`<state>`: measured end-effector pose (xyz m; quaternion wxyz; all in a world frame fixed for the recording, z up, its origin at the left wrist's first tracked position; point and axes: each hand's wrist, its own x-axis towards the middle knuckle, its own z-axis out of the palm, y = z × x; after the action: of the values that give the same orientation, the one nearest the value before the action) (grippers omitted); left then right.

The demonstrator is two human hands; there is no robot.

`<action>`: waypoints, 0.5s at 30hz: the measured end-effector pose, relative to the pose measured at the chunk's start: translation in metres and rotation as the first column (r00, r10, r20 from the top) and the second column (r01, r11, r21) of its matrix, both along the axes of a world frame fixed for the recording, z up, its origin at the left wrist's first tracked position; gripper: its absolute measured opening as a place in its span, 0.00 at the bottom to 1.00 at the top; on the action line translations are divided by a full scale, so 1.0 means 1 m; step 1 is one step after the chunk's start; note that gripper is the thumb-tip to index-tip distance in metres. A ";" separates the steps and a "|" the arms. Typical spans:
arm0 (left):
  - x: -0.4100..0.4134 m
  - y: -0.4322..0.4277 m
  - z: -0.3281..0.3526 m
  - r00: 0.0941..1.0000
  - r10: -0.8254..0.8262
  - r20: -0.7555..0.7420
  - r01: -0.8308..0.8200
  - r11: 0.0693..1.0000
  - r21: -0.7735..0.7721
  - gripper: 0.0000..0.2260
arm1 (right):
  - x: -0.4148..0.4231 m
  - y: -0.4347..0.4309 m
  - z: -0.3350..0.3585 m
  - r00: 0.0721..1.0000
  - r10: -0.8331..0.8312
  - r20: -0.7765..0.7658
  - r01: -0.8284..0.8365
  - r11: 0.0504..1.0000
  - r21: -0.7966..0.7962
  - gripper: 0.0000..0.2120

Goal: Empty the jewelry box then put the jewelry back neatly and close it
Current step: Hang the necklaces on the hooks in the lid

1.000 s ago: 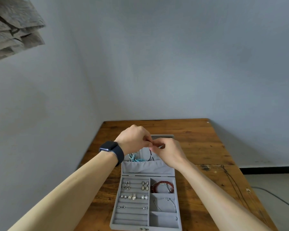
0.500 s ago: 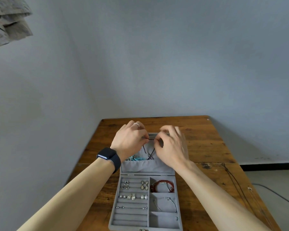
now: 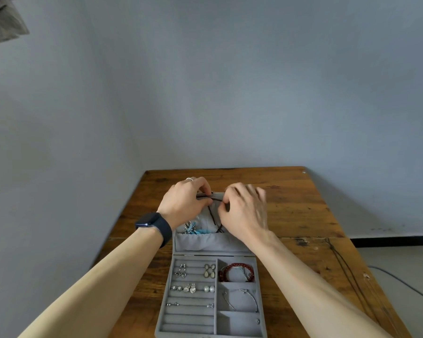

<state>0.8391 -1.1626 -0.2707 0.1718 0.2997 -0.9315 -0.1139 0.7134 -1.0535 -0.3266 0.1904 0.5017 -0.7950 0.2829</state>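
A grey velvet jewelry box (image 3: 261,311) lies open on the wooden table (image 3: 300,215), its lid (image 3: 205,242) standing up at the far side. My left hand (image 3: 183,203) and my right hand (image 3: 244,211) both pinch a dark beaded necklace (image 3: 212,217) at the lid's top edge; its strand hangs down into the lid's pocket. A turquoise piece (image 3: 193,229) sits in that pocket. In the tray lie several earrings (image 3: 193,287), a red bead bracelet (image 3: 236,270) and a silver bangle (image 3: 241,300).
A dark thin cord (image 3: 344,267) trails along the table's right side. The table stands against a grey wall, with the left edge close to it. A cable runs over the floor at the right (image 3: 401,281). I wear a dark watch (image 3: 154,226) on the left wrist.
Both hands have moved up and away from me to the lid's top edge, spreading the necklace along it. The camera tilted slightly.
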 end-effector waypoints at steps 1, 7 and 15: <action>0.000 0.000 -0.001 1.000 -0.005 0.019 0.005 1.000 -0.018 0.08 | 0.000 0.000 -0.001 1.000 0.011 -0.006 -0.011 1.000 0.014 0.04; 0.000 0.004 -0.009 0.994 -0.024 0.108 0.041 0.987 -0.158 0.16 | 0.000 0.015 -0.011 0.993 0.100 -0.055 -0.090 0.982 0.165 0.03; 0.009 0.010 -0.008 0.996 -0.040 0.078 0.049 0.992 -0.117 0.13 | -0.004 0.041 -0.006 0.980 0.197 0.025 -0.199 0.967 0.161 0.11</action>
<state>0.8486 -1.1530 -0.2785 0.1514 0.2723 -0.9489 -0.0509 0.7093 -1.0124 -0.3330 0.1162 0.5911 -0.7622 0.2370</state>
